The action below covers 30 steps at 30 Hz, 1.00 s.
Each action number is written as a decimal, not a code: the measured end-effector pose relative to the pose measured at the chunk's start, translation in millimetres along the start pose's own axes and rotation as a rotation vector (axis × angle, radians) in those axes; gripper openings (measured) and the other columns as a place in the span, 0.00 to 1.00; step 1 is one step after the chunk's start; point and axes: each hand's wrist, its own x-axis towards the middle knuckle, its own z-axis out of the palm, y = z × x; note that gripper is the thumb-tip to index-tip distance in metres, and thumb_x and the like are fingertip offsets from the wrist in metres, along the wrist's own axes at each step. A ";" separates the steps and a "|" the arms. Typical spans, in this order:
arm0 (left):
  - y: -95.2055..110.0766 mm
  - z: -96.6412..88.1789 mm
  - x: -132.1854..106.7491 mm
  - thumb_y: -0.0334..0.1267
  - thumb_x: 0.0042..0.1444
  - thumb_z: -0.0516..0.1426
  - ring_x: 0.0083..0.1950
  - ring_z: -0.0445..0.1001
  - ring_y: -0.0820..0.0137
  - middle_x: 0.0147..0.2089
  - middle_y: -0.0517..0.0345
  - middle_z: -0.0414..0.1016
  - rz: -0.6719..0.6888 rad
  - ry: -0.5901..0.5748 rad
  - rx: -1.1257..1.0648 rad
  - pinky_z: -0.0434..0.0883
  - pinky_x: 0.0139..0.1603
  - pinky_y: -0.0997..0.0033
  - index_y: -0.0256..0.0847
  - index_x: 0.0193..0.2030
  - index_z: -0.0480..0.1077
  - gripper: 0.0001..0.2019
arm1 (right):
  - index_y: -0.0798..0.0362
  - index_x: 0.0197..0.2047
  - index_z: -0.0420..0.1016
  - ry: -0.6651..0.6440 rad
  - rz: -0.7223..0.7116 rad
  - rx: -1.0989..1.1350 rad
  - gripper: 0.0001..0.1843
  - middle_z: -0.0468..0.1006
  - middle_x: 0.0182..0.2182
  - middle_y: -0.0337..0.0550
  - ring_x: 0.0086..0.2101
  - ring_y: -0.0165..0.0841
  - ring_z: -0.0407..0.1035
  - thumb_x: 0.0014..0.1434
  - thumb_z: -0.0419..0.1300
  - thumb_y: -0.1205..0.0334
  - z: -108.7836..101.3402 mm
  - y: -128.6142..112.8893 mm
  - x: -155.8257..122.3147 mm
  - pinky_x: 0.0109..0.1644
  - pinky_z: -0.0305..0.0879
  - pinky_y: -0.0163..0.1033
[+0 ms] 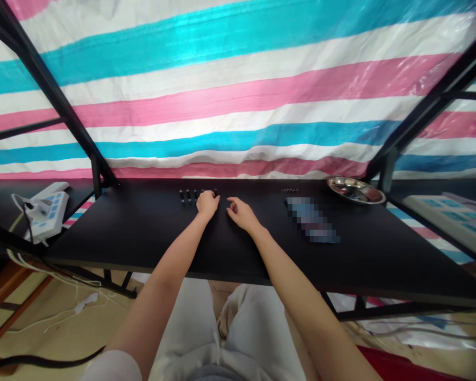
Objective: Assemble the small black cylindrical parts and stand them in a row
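A row of small black cylinders with pale tops (188,196) stands upright near the far edge of the black table (143,233). My left hand (208,203) is at the right part of this row, its fingers curled down and closed. What lies within them is hidden, and some of the row is covered by the hand. Just to the right, my right hand (241,213) rests above the tabletop with thumb and index finger apart. Nothing shows between those fingers.
Several tiny pieces (289,190) lie in a line farther right. A pixelated flat object (312,220) and a shiny metal plate (356,200) are also on the table's right side. Power strips (53,217) sit at the left, and striped sheeting (238,106) hangs behind.
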 end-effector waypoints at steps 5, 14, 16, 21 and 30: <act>-0.6 0.8 0.9 0.42 0.51 0.56 0.44 0.74 0.63 0.41 0.49 0.76 0.019 0.000 0.049 0.69 0.41 0.69 0.41 0.40 0.74 0.12 | 0.54 0.49 0.66 -0.015 0.013 -0.011 0.18 0.71 0.28 0.38 0.27 0.29 0.64 0.53 0.54 0.64 -0.4 -0.5 0.4 0.36 0.60 0.36; 3.3 -2.3 -2.8 0.40 0.50 0.56 0.45 0.74 0.61 0.42 0.49 0.76 0.007 -0.030 0.086 0.69 0.42 0.68 0.41 0.39 0.74 0.11 | 0.53 0.47 0.67 -0.003 0.020 0.001 0.17 0.71 0.27 0.37 0.26 0.29 0.64 0.53 0.54 0.64 1.6 2.8 1.2 0.35 0.60 0.35; 2.9 -4.0 -5.0 0.41 0.50 0.56 0.44 0.74 0.62 0.42 0.49 0.76 0.004 -0.031 0.095 0.69 0.42 0.68 0.41 0.40 0.74 0.12 | 0.53 0.47 0.67 -0.002 0.025 0.003 0.17 0.71 0.26 0.37 0.26 0.29 0.64 0.52 0.54 0.65 1.8 4.2 1.5 0.35 0.60 0.35; -4.7 -12.3 -17.5 0.44 0.52 0.55 0.45 0.73 0.63 0.44 0.50 0.76 0.029 -0.002 0.119 0.68 0.43 0.69 0.42 0.44 0.73 0.15 | 0.54 0.47 0.67 -0.014 0.037 0.017 0.17 0.70 0.26 0.37 0.26 0.29 0.63 0.52 0.54 0.65 2.2 6.7 2.4 0.34 0.60 0.35; -22.2 -17.2 -54.5 0.45 0.57 0.50 0.36 0.73 0.68 0.32 0.56 0.76 0.310 -0.121 0.168 0.66 0.38 0.72 0.43 0.34 0.73 0.13 | 0.54 0.34 0.73 0.049 0.014 -0.083 0.07 0.68 0.29 0.41 0.28 0.30 0.62 0.51 0.55 0.65 3.4 11.3 2.5 0.37 0.62 0.37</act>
